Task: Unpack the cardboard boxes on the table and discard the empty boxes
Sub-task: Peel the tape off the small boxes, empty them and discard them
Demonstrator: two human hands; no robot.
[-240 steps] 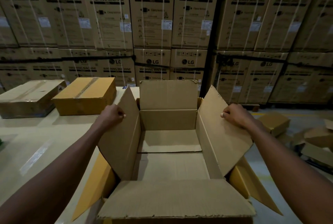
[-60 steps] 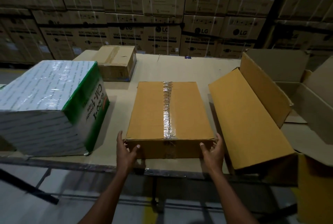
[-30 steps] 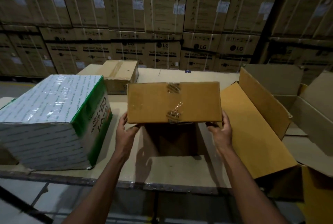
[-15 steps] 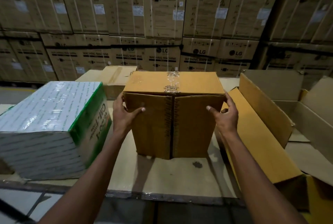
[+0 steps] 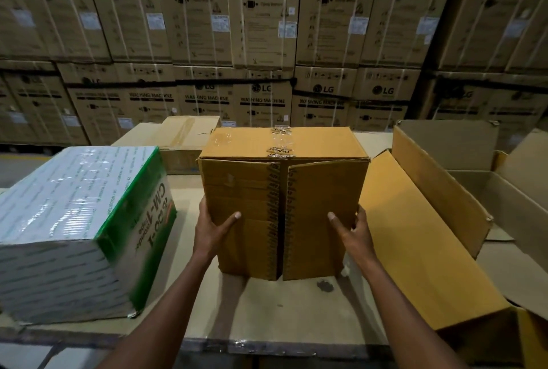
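A brown cardboard box (image 5: 283, 187) stands on end in the middle of the table (image 5: 281, 315). Its taped flap seam faces me and clear tape crosses its top. My left hand (image 5: 212, 230) grips its lower left edge with the thumb on the front face. My right hand (image 5: 353, 232) grips the lower right edge the same way. An opened cardboard box (image 5: 415, 229) lies to the right with its flaps spread. Another sealed taped box (image 5: 184, 143) sits at the back left of the table.
A large white and green plastic-wrapped package (image 5: 80, 229) takes up the table's left side, close to my left arm. Stacked washing machine cartons (image 5: 264, 42) form a wall behind the table. The table's near edge (image 5: 267, 346) runs just below my forearms.
The sealed box lay flat with my hands at its near end; I tipped it up onto its end. In the last half second my hands slid down its side edges.
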